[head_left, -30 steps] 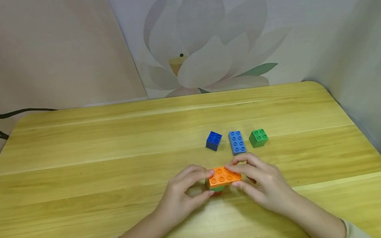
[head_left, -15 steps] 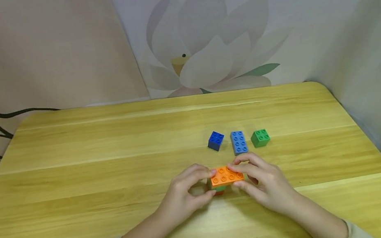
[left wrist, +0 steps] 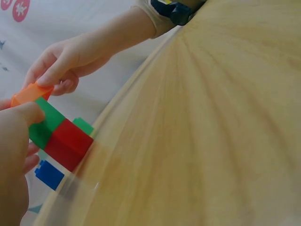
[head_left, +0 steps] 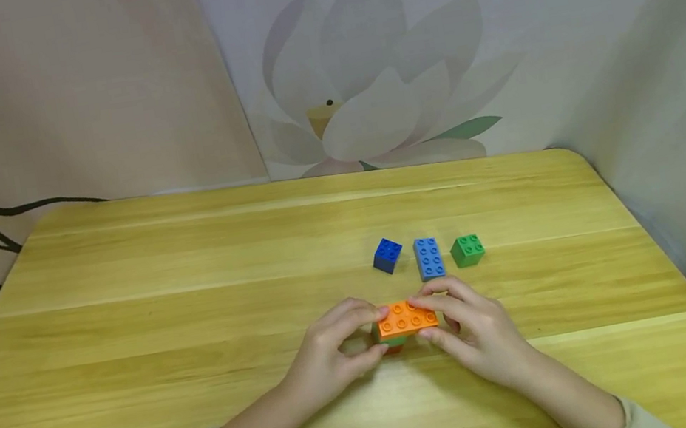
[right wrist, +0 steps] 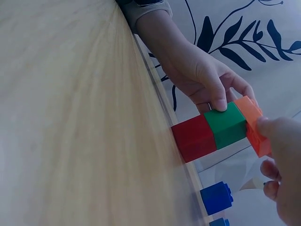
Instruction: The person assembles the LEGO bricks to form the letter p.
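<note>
Near the middle of the table stands a small brick stack: a red brick at the bottom, a green brick on it, and a longer orange brick on top that overhangs to the right. My left hand grips the stack from the left, thumb on the green brick and index fingertip on the orange one. My right hand pinches the overhanging right end of the orange brick between thumb and fingers. The far side of the stack is hidden in the head view.
Beyond the hands lie a dark blue brick, a longer light blue brick and a loose green brick, in a loose row. The wooden table ends at a wall with a printed flower.
Both hands keep the same hold on the stack. Only a slight shift of the whole head view shows; the bricks stay in place relative to the table.
</note>
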Tool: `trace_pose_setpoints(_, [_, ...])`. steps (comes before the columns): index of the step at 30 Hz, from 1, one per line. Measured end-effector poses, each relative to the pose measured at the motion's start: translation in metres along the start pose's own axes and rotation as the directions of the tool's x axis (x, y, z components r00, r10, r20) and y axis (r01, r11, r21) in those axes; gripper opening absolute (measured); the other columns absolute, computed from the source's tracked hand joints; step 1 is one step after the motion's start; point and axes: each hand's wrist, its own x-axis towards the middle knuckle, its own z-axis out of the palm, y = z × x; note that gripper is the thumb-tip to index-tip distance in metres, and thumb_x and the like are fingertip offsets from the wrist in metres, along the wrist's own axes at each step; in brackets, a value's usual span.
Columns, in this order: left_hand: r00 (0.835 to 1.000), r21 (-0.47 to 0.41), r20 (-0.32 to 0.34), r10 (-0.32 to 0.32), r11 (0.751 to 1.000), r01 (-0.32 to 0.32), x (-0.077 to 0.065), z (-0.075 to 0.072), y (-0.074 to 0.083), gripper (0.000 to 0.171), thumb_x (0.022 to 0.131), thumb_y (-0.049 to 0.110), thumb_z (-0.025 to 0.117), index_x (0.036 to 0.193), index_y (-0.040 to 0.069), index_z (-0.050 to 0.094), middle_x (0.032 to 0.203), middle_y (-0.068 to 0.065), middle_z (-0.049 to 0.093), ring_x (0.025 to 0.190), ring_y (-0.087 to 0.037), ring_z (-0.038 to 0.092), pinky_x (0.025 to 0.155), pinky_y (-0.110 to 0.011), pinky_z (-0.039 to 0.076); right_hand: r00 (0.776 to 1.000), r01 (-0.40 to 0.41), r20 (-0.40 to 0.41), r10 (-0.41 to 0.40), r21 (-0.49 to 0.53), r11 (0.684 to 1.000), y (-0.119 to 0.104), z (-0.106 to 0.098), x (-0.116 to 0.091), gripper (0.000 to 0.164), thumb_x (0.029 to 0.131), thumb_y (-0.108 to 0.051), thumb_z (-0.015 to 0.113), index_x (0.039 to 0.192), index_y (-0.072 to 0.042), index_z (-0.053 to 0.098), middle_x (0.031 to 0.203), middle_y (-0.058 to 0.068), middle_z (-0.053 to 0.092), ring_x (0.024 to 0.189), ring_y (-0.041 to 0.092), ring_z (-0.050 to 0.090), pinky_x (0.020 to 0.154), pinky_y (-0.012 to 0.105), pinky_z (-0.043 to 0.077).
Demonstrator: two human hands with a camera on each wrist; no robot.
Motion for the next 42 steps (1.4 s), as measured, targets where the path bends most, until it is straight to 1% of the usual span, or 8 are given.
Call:
trace_pose_setpoints(9, [1.000, -0.016, -0.012, 0.002, 1.000, -0.002, -0.003, 0.002, -0.003, 0.050, 0.072, -0.006, 0.077, 0.118, 0.006, 0.062, 0.111, -0.006, 0.062, 0.100, -0.020, 0.061, 0.082, -0.032, 0.056, 0.999, 0.022, -0.025, -0.021, 0.022, 1.000, 0.001, 0.002, 0.000, 0.034, 0.092, -0.031, 0.065, 0.114, -0.005, 0.066, 0.113, 0.005, 0.058, 0.064, 0.005, 0.045, 0.049, 0.015, 0.041])
trace_pose_setpoints(15, [1.000, -0.030, -0.021, 0.008, 1.000, -0.008, -0.003, 0.003, -0.003, 0.054, 0.072, -0.007, 0.077, 0.121, 0.005, 0.060, 0.111, -0.008, 0.061, 0.096, -0.020, 0.062, 0.076, -0.031, 0.057, 0.999, 0.020, -0.027, -0.018, 0.045, 0.999, 0.003, 0.002, -0.001, 0.035, 0.091, -0.030, 0.065, 0.115, -0.004, 0.065, 0.113, 0.006, 0.058, 0.066, 0.004, 0.045, 0.051, 0.016, 0.042])
trace_pose_setpoints(20, [0.999, -0.055, -0.018, -0.026, 0.998, 0.025, -0.004, 0.004, -0.001, 0.057, 0.072, -0.006, 0.077, 0.126, 0.004, 0.058, 0.113, -0.009, 0.061, 0.092, -0.018, 0.062, 0.070, -0.029, 0.058, 0.999, 0.012, -0.034, -0.010, 0.067, 0.998, 0.004, 0.000, -0.001, 0.037, 0.090, -0.030, 0.068, 0.115, -0.003, 0.065, 0.114, 0.007, 0.058, 0.067, 0.006, 0.047, 0.054, 0.014, 0.043])
trace_pose_setpoints(25, [0.997, -0.046, -0.019, -0.075, 0.996, 0.074, -0.005, 0.004, -0.001, 0.057, 0.072, -0.005, 0.078, 0.125, 0.003, 0.059, 0.114, -0.007, 0.062, 0.092, -0.018, 0.062, 0.073, -0.030, 0.058, 0.998, 0.041, -0.056, -0.037, 0.079, 0.996, 0.005, -0.002, 0.000, 0.039, 0.091, -0.032, 0.065, 0.114, 0.000, 0.064, 0.114, 0.009, 0.058, 0.067, 0.008, 0.047, 0.053, 0.016, 0.043])
trace_pose_setpoints(31, [0.996, -0.026, -0.026, -0.086, 0.996, 0.085, -0.006, 0.006, -0.002, 0.057, 0.070, -0.006, 0.079, 0.123, -0.002, 0.059, 0.114, -0.008, 0.063, 0.095, -0.020, 0.062, 0.077, -0.029, 0.057, 0.989, 0.090, -0.124, -0.077, 0.104, 0.990, 0.011, -0.006, 0.002, 0.038, 0.093, -0.032, 0.062, 0.116, 0.000, 0.064, 0.113, 0.015, 0.058, 0.068, 0.012, 0.047, 0.051, 0.020, 0.041])
trace_pose_setpoints(35, [0.995, -0.027, -0.027, -0.092, 0.995, 0.091, -0.006, 0.005, -0.001, 0.058, 0.071, -0.006, 0.078, 0.125, -0.001, 0.058, 0.113, -0.008, 0.063, 0.092, -0.019, 0.063, 0.078, -0.029, 0.057, 0.985, 0.044, -0.170, -0.027, 0.097, 0.994, 0.019, -0.012, 0.002, 0.037, 0.094, -0.034, 0.061, 0.116, -0.004, 0.065, 0.113, 0.016, 0.058, 0.072, 0.013, 0.046, 0.053, 0.022, 0.039])
trace_pose_setpoints(38, [0.995, -0.033, -0.026, -0.097, 0.995, 0.096, -0.006, 0.005, 0.000, 0.059, 0.071, -0.007, 0.078, 0.126, 0.001, 0.057, 0.113, -0.008, 0.063, 0.091, -0.019, 0.063, 0.078, -0.030, 0.057, 0.980, -0.007, -0.199, 0.027, 0.099, 0.995, 0.027, -0.018, 0.001, 0.032, 0.091, -0.025, 0.066, 0.115, -0.002, 0.065, 0.112, 0.016, 0.058, 0.075, 0.015, 0.047, 0.056, 0.023, 0.041])
trace_pose_setpoints(42, [0.994, -0.047, -0.023, -0.104, 0.994, 0.102, -0.006, 0.005, 0.000, 0.059, 0.072, -0.007, 0.077, 0.127, 0.000, 0.057, 0.115, -0.008, 0.063, 0.093, -0.018, 0.062, 0.079, -0.031, 0.056, 0.966, -0.079, -0.238, 0.103, 0.107, 0.991, 0.038, -0.025, 0.002, 0.034, 0.078, 0.007, 0.072, 0.111, 0.002, 0.065, 0.110, 0.018, 0.059, 0.079, 0.020, 0.049, 0.059, 0.025, 0.042])
